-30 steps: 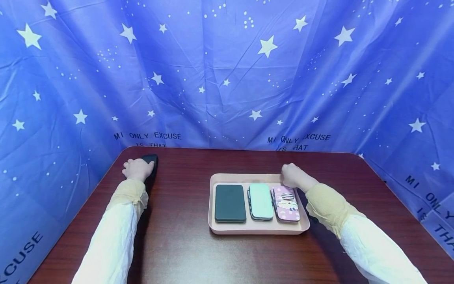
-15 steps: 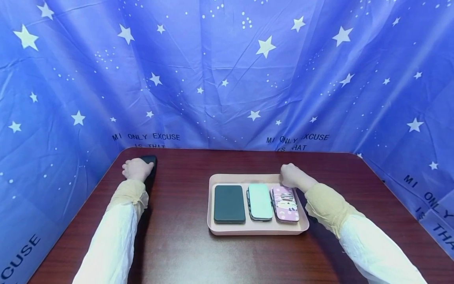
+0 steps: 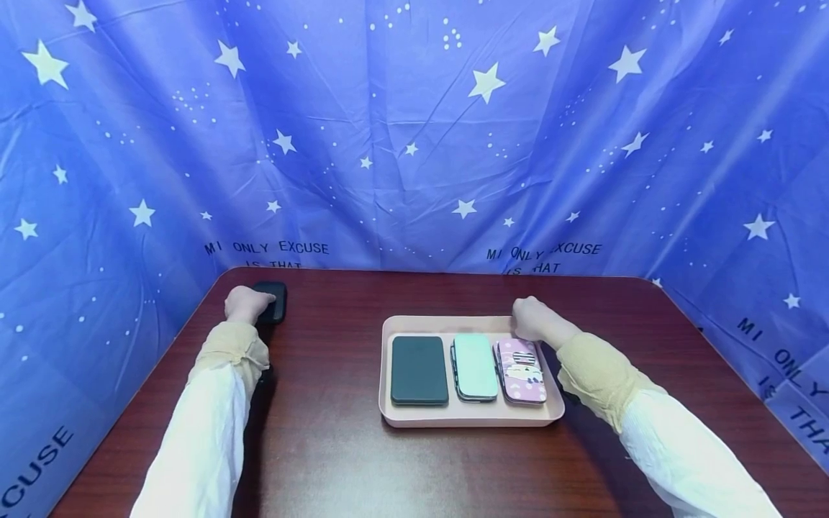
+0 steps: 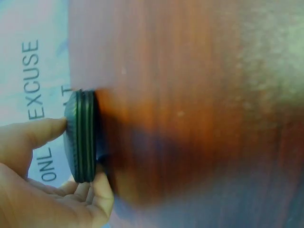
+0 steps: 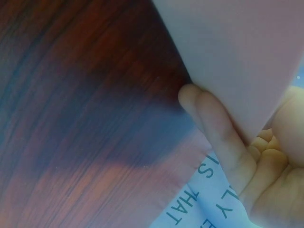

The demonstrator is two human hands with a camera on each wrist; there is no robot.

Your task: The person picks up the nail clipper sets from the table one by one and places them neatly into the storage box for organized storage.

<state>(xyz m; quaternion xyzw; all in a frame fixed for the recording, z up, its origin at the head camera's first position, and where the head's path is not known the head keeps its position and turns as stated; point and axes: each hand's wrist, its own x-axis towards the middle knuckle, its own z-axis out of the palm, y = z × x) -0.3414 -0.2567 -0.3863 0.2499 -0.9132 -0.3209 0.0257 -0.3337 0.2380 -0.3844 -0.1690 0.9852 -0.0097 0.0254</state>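
At the table's far left, my left hand (image 3: 246,303) pinches a black case (image 3: 277,302) with rounded corners. The left wrist view shows the thumb on one broad face of the case (image 4: 81,137) and fingers under the other, with its ridged side edge between them. My right hand (image 3: 536,320) grips the far right corner of a pale pink tray (image 3: 479,421). In the right wrist view, fingers lie along the underside of the tray (image 5: 232,57). Inside the tray, a dark green case (image 3: 419,370), a mint case (image 3: 476,367) and a pink patterned case (image 3: 523,373) lie side by side.
The dark red-brown wooden table (image 3: 324,460) carries everything. A blue curtain (image 3: 414,216) with white stars and printed words hangs behind the table's far edge and along both sides.
My left hand has turned the black case, so more of its broad face shows in the head view. The right hand and the tray stay in place.
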